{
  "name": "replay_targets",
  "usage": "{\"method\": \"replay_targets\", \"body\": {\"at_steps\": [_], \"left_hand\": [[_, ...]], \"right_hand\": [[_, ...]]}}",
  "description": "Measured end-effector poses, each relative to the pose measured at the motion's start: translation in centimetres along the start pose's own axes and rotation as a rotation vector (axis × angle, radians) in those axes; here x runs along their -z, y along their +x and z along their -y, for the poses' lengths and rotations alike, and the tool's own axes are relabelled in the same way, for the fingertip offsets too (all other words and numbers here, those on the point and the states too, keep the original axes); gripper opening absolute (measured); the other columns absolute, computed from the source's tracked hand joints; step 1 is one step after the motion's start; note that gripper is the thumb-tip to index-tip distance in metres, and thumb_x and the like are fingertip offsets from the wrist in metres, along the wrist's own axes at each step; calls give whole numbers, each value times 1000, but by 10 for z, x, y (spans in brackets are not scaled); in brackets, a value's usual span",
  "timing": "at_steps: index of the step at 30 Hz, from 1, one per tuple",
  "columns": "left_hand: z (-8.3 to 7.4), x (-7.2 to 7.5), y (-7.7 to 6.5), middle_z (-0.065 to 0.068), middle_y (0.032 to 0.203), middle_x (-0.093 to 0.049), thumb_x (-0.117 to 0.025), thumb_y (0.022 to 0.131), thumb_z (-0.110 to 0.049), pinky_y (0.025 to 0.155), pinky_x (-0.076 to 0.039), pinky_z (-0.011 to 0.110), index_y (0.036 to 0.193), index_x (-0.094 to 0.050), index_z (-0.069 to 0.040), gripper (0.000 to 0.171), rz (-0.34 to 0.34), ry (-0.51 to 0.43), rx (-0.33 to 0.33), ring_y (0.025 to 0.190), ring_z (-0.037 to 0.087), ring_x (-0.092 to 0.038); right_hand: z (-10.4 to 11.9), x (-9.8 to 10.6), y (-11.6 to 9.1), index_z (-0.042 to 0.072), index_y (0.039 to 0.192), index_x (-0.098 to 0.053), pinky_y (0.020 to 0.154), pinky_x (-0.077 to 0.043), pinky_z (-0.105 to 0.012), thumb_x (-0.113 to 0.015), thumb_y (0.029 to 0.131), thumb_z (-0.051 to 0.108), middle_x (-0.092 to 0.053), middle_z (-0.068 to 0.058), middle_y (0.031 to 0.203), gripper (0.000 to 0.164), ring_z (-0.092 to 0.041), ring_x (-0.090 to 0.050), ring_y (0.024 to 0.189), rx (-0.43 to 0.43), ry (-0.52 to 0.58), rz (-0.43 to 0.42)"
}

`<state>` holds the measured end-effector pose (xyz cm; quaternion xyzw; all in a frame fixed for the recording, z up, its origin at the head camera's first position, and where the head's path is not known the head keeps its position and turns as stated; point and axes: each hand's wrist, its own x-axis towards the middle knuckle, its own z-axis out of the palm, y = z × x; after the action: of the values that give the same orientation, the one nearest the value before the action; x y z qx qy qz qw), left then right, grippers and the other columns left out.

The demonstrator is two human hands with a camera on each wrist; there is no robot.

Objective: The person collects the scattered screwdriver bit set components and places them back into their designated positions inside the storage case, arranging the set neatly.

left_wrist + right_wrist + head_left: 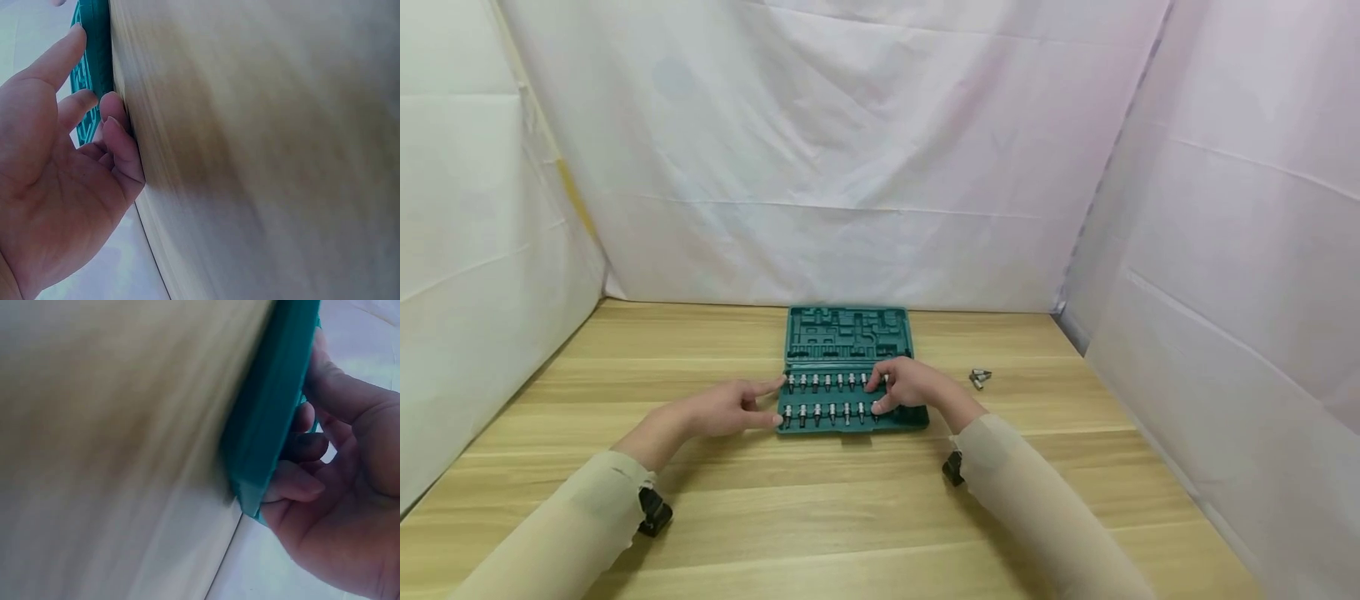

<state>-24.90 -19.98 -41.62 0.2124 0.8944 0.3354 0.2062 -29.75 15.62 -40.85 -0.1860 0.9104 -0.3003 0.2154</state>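
Observation:
A green plastic socket case (pixel 831 395) lies unfolded on the table, with two rows of silver bit sockets (pixel 832 411) in its near half. My left hand (pixel 722 408) is at the case's left edge, thumb and index finger stretched out to touch it, the other fingers bent, as the left wrist view shows. Over the right end of the rows is my right hand (pixel 906 385), index finger at the upper row and thumb at the lower row, spread apart. In the right wrist view its other fingers (pixel 294 481) bend over the case's side wall. Some sockets are hidden under this hand.
To the right of the case, a few loose bit sockets (pixel 979 378) lie in a small group on the wooden table (pixel 790 525). The moulded lid (pixel 848 333) lies back toward the white curtain (pixel 820 150). White sheets also enclose both sides.

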Motion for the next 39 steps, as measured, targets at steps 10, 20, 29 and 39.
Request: {"method": "replay_targets", "body": {"at_steps": [10,20,29,39], "left_hand": [[0,-2,-2,3,84,-49,-75,104,-46,65,-40,31,174,-33,-23,84,-11,20,20,74,18,-42],[1,-3,-1,5,87,-52,-75,104,-47,65,-41,31,174,-33,-25,85,-15,3,30,75,18,-44],[0,0,-1,3,83,-50,-75,104,-48,64,-41,30,175,-31,-26,86,-10,26,26,73,17,-43],[-1,-1,-2,3,82,-50,-75,104,-45,64,-41,30,174,-32,-24,85,-10,10,13,73,18,-43]], "right_hand": [[12,0,9,22,108,-75,91,-53,-39,-87,97,20,-58,-11,158,17,-21,-60,110,-93,-75,11],[13,-3,6,20,111,-74,78,-47,-36,-85,98,18,-68,-9,126,17,-18,-49,81,-85,-43,-16],[2,-6,-5,18,123,-74,69,-41,-34,-84,99,21,-53,-1,76,25,-17,-42,67,-1,29,-28],[-20,2,-10,18,129,-78,76,-53,-35,-78,104,35,-72,-4,103,30,-19,-63,85,85,87,-66]]}}
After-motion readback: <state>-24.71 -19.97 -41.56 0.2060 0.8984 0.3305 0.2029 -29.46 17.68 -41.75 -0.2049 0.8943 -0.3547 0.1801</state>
